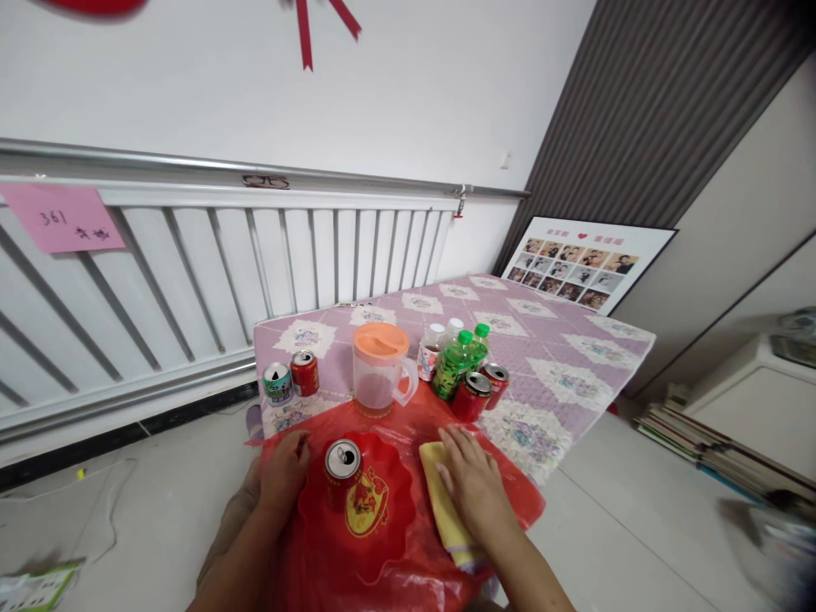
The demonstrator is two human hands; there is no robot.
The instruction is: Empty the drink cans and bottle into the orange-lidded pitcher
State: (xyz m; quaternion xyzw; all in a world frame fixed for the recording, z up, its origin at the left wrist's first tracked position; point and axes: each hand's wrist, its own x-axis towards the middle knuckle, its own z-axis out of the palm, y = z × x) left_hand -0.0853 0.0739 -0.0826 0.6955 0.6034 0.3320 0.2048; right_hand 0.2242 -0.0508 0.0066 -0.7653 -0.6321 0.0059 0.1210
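My left hand [286,472] lies at the left edge of the red scalloped tray [399,544], its fingers curled in; nothing shows in them. My right hand [475,484] rests flat on a folded yellow cloth [441,503], fingers stretched out over it. An opened red drink can [342,460] stands upright in the tray between my hands. Beneath tray and cloth spreads a red plastic sheet [408,433]. Just beyond the tray stands a clear plastic pitcher [373,378] with an orange lid [381,342].
Left of the pitcher are a teal can [277,385] and a red can [304,374]. To its right, green-capped bottles [454,365], a white-capped bottle [429,352] and two red cans [473,398] cluster. A photo board [583,263] leans behind the purple patterned tablecloth [510,340].
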